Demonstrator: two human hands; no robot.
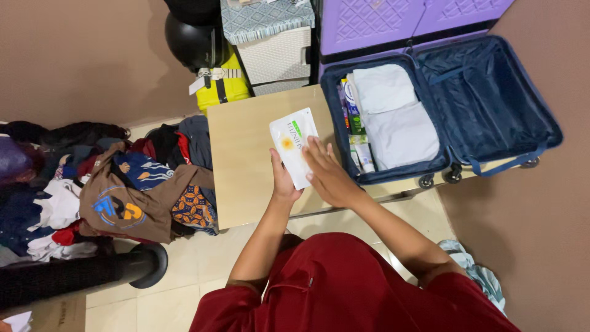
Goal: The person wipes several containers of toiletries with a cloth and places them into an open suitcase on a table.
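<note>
I hold a white pouch (295, 154) over the board (246, 178), at about 12 o'clock from my body. My left hand (284, 181) is clamped on its lower left edge, thumb in front, and my right hand (329, 175) lies flat and open on its lower right part, fingers spread, pressing and not gripping. I judge this step as steadying or smoothing the pouch while I look at it. A next move would need a firm pinch on one edge, because the pouch is thin, glossy and bends easily. It is a flat rectangle with a small orange round mark and a green stripe. The board is pale wood, smooth and matt. At 2 o'clock the open suitcase (491, 92) has a dark blue fabric lining, with folded white cloth (393, 117) and some tubes (359, 138) inside. At 9 o'clock lies a soft heap of clothes (129, 197).
</note>
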